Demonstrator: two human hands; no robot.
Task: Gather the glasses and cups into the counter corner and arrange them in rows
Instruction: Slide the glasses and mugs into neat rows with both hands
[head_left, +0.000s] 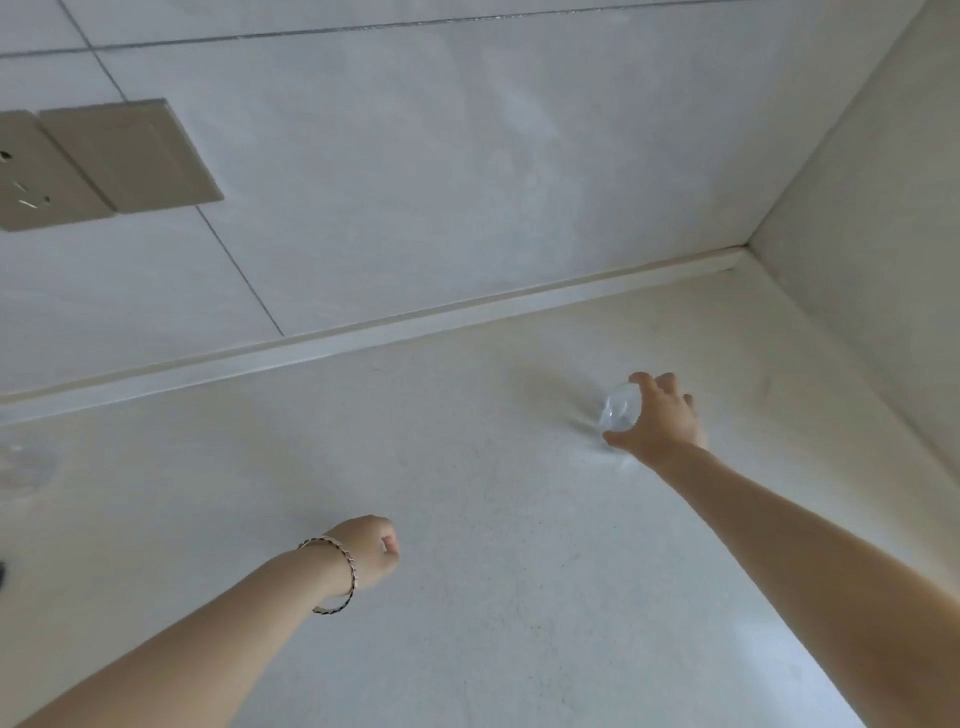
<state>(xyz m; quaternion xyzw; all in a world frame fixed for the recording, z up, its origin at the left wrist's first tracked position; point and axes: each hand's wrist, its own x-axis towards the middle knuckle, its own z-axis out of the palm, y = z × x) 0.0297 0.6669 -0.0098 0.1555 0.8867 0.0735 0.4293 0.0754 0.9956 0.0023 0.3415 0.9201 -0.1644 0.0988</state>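
Note:
A small clear glass (618, 413) stands on the pale counter (467, 519), some way out from the corner (745, 254) where the back wall meets the right wall. My right hand (662, 415) reaches far forward and wraps the glass from its right side, thumb low at the front, fingers over the top. My left hand (371, 548) hovers over the middle of the counter, curled into a loose fist with nothing in it; a thin bracelet circles that wrist. At the far left edge a faint clear object (21, 467) shows, too blurred to identify.
A tiled back wall (415, 182) rises behind a low upstand strip. Beige socket and switch plates (104, 161) are mounted on it at the upper left. The right side wall (872, 260) bounds the counter.

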